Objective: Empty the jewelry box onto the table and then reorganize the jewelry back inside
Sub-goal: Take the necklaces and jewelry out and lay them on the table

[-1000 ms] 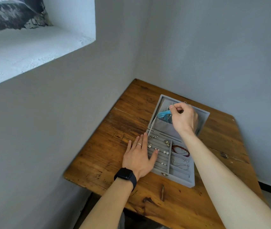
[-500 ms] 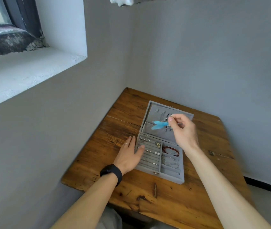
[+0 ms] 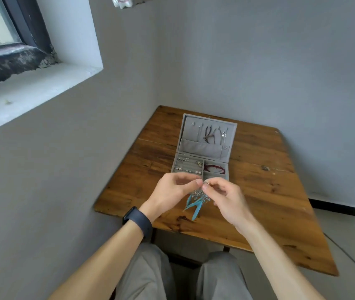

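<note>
A grey jewelry box [image 3: 232, 135] lies open on the wooden table [image 3: 269, 191], its lid raised with necklaces [image 3: 212, 134] hanging inside. The tray holds small earrings [image 3: 188, 167] on the left and a red bracelet [image 3: 215, 168] on the right. In front of the box, both hands hold up a blue feather earring [image 3: 196, 202]. My right hand [image 3: 226, 200] pinches its metal top, and my left hand [image 3: 173, 191] pinches it from the other side. The hands hide the near part of the tray.
The table stands in a corner, with grey walls behind and to the left. A window sill [image 3: 31, 87] juts out at upper left. My knees [image 3: 146, 273] are under the table's near edge. A dark watch [image 3: 138, 220] is on my left wrist.
My right hand carried the blue feather earring from the lid toward me. My left hand left the tray and came up to pinch the earring too. The view has pulled back.
</note>
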A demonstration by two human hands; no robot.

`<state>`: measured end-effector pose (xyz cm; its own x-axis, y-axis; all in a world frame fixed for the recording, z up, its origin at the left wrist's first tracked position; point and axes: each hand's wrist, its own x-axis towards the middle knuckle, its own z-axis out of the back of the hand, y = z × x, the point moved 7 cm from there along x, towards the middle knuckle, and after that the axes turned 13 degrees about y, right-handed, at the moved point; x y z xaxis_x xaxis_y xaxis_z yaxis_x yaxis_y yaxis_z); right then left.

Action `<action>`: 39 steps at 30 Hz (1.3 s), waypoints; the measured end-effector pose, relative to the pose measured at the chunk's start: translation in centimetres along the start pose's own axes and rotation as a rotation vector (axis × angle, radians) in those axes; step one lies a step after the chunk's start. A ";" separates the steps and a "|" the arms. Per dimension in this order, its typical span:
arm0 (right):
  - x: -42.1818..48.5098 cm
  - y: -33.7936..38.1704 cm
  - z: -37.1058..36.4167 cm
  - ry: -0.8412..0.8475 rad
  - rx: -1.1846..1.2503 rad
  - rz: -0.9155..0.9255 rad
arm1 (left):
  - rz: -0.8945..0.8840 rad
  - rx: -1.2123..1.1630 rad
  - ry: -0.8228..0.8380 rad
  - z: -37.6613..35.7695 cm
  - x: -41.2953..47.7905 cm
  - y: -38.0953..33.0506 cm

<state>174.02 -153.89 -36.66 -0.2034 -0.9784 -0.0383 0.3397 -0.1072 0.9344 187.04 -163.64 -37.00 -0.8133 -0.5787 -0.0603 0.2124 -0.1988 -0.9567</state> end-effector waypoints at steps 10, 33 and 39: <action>-3.8 -2.2 -1.0 -0.137 0.173 -0.064 | 0.119 -0.288 -0.040 -2.4 -2.0 1.3; -2.9 -2.2 -1.8 -0.049 0.000 -0.031 | 0.018 0.285 -0.091 3.3 -4.0 1.1; -1.9 -0.6 -3.7 -0.074 -0.103 0.009 | 0.052 0.337 -0.154 5.9 -5.9 2.3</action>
<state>177.63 -152.67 -38.49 -0.2655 -0.9641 -0.0007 0.4336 -0.1201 0.8931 195.49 -165.35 -37.20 -0.7112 -0.7020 -0.0386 0.4388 -0.4003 -0.8045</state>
